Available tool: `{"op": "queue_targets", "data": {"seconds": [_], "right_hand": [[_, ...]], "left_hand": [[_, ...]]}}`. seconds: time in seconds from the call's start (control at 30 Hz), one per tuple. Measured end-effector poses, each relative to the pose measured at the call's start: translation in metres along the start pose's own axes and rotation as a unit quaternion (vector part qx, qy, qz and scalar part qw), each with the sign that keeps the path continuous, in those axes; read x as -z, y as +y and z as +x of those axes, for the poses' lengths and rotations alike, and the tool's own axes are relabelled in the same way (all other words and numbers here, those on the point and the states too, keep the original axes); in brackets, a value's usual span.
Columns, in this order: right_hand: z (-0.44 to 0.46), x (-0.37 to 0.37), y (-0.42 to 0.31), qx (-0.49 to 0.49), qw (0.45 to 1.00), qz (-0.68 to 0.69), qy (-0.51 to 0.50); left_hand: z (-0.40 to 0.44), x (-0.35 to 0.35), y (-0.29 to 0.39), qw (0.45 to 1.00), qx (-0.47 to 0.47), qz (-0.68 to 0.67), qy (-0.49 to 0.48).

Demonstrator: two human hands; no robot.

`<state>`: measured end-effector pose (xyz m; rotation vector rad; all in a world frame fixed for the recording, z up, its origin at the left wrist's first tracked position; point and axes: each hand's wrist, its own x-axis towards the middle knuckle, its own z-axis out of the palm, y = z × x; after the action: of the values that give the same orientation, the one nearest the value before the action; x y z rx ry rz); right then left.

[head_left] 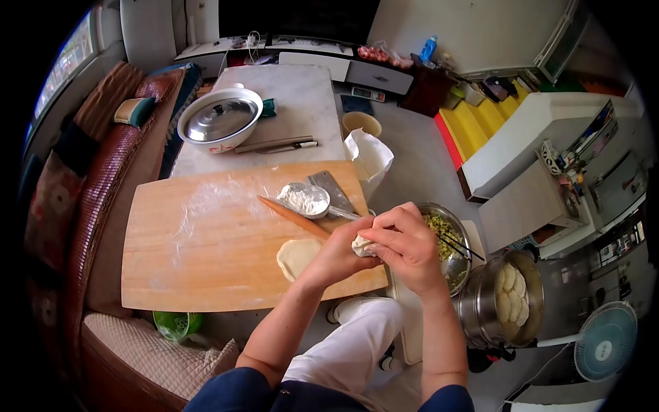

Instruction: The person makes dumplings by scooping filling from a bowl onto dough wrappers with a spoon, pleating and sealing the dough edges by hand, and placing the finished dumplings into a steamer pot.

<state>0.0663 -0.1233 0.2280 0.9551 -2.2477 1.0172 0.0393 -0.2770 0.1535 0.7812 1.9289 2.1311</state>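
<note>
Cupping a small folded dough piece [362,246] in the left hand [342,253], curled close beneath and around it, and pinching its upper edge with the right hand [405,240], nearly closed. Holding it near the right edge of the wooden board [220,240]. On that board, just left of the left hand and partly hidden by it, a flat dough round [294,257]. Farther off, a tapered rolling pin [290,215], just beside a ladle [343,213] heaped with flour [302,198], with a metal blade [334,190] close to its right. Farther still, on the pale tabletop [295,96], a lidded bowl [220,120]. To the right, a metal bowl [456,269] of chopped green mixture [438,229], with dark chopsticks [461,246] across it. Nearer and farther right, a steamer [477,307] with pale shaped dough pieces [511,295] inside.
</note>
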Motion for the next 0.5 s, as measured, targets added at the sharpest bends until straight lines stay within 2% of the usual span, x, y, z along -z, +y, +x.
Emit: {"op": "queue_targets", "data": {"seconds": [0.07,0.17,0.27,0.37,0.47,0.5], "right_hand": [[-0.002,0.001,0.005,0.046,0.998,-0.020,-0.024],[-0.005,0.002,0.005,0.071,0.995,-0.059,-0.022],[0.005,0.006,-0.017,0.025,0.998,-0.049,-0.014],[0.004,0.004,-0.015,0.067,0.993,-0.081,-0.059],[0.000,-0.002,-0.008,0.104,0.986,-0.110,-0.076],[0.001,-0.001,-0.010,0.086,0.989,-0.093,-0.078]], "left_hand": [[0.000,-0.002,0.002,0.999,-0.036,0.022,0.003],[0.000,-0.004,0.008,0.999,-0.028,0.004,-0.021],[-0.003,-0.008,0.005,0.999,-0.039,-0.023,0.003],[-0.004,-0.011,0.004,0.997,-0.007,-0.073,-0.016],[-0.005,-0.013,0.004,0.997,-0.027,-0.078,0.002],[-0.006,-0.014,0.000,0.996,-0.040,-0.079,0.012]]}}
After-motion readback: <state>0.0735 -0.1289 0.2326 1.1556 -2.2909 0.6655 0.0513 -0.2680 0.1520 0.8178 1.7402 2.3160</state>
